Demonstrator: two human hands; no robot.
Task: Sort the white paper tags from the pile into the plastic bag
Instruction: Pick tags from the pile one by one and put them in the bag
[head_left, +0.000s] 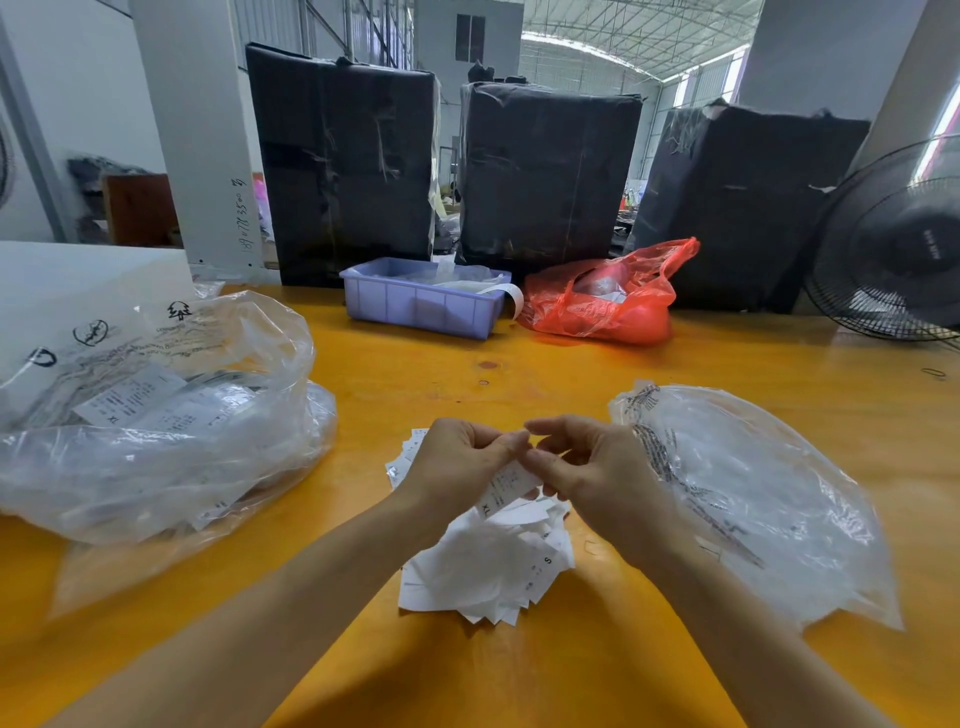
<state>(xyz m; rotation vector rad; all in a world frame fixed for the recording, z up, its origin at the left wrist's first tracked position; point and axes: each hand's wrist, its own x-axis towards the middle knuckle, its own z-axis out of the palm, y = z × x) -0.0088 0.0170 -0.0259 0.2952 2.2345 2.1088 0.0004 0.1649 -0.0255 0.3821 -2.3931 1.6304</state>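
Risk: both hands, left (457, 462) & right (592, 467), pinch one XL tag (506, 486) above pile (488, 566); stuck tags could ride along, missorted into bag (753, 499) near tabletop (519, 675) right edge.

Surface (415, 379): glossy orange-yellow. Tag pile (493, 566): white, small black print, letter "S" on one. Held tag (506, 486): white, black text, "XL". Plastic bag (769, 499) at right: clear, black print along one edge. Big bag (156, 415) at left: clear, black symbols and text. Bin (421, 304): pale lavender-blue. Thin bag (608, 296): translucent red. Wrapped bales (343, 161): black. Fan (893, 244): black grille.
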